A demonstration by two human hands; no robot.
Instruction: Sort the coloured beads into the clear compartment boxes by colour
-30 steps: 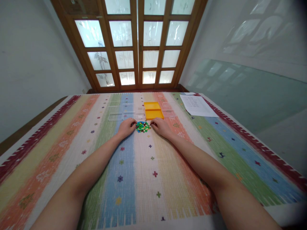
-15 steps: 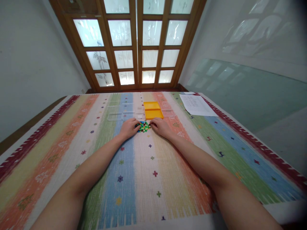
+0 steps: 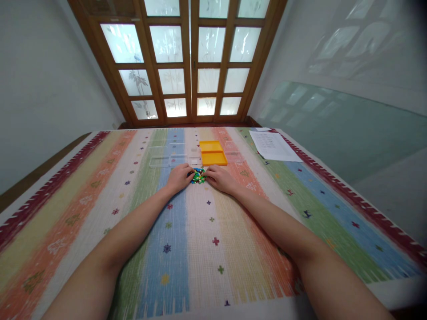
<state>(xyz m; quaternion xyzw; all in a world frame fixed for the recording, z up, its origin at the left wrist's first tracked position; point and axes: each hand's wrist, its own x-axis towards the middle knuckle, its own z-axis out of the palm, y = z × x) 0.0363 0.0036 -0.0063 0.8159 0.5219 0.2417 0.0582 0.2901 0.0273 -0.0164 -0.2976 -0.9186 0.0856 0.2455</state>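
Wood-framed doors (image 3: 172,81) with pale, plant-patterned panes close off the far end of the white-walled room before us, while a greenish, glassy panel (image 3: 336,122) along the right wall catches reflections. Across our surface (image 3: 204,231) runs a cloth in bands of red, yellow, orange, white, green and blue, dotted with small stars, crosses and trees. Toward the far edge we see an open yellow case (image 3: 214,158), its two shallow halves lying one behind the other, flanked on the left by clear plastic containers (image 3: 160,166) and on the right by another clear piece (image 3: 234,157). Farther right lies a sheet of paper (image 3: 274,146), its print too small for us to read. Just on our side of the yellow case, a heap of small colored pieces (image 3: 199,177), mostly green, sits between our left hand (image 3: 182,176) and right hand (image 3: 218,178). Fingers of both hands curl in at its opposite edges, partly hiding it; we cannot tell whether either hand grips a piece.
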